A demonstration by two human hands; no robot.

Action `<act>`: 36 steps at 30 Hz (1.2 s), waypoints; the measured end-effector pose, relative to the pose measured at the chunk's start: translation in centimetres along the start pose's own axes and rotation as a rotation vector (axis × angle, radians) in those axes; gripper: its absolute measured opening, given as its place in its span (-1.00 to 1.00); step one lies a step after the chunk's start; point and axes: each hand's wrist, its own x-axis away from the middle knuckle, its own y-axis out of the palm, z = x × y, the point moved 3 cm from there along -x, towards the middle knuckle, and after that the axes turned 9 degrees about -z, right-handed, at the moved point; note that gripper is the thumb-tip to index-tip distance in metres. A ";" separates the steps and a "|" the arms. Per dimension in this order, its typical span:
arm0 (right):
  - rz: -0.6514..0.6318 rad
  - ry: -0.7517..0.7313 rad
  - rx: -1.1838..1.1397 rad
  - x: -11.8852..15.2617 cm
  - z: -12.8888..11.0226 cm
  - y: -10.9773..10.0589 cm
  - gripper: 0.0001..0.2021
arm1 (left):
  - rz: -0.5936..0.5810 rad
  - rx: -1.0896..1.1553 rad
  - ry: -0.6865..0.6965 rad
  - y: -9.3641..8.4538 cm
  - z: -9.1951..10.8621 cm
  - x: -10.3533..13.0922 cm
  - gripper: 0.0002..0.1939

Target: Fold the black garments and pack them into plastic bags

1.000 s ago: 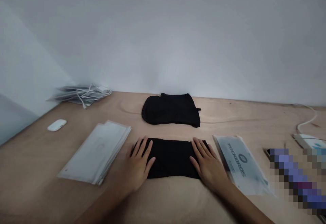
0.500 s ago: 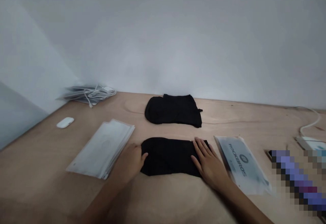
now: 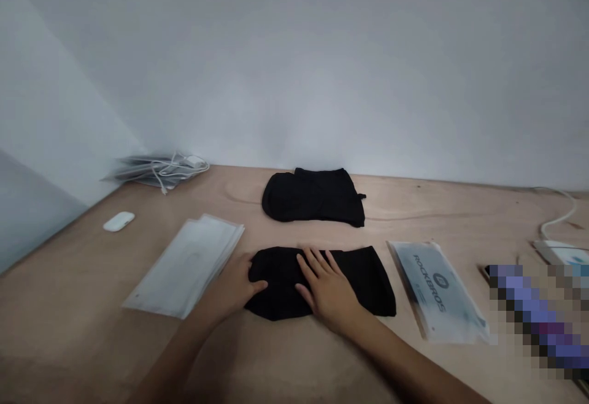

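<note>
Two pale walls [image 3: 350,67] border the wooden table [image 3: 437,205] beneath both hands [image 3: 332,292].

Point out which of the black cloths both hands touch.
The front black cloth: the left hand touches its left end, the right hand its middle. The rear black cloth, close to the wall, has neither hand on it.

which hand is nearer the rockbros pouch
Right. The right hand rests on the nearer black cloth, left of the ROCKBROS pouch; the left hand is farther left, at the cloth's end away from the pouch.
</note>
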 end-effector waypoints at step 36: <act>0.367 0.261 -0.418 4.2 5.6 -3.5 -0.44 | -0.196 0.260 0.215 3.2 6.4 0.0 -0.53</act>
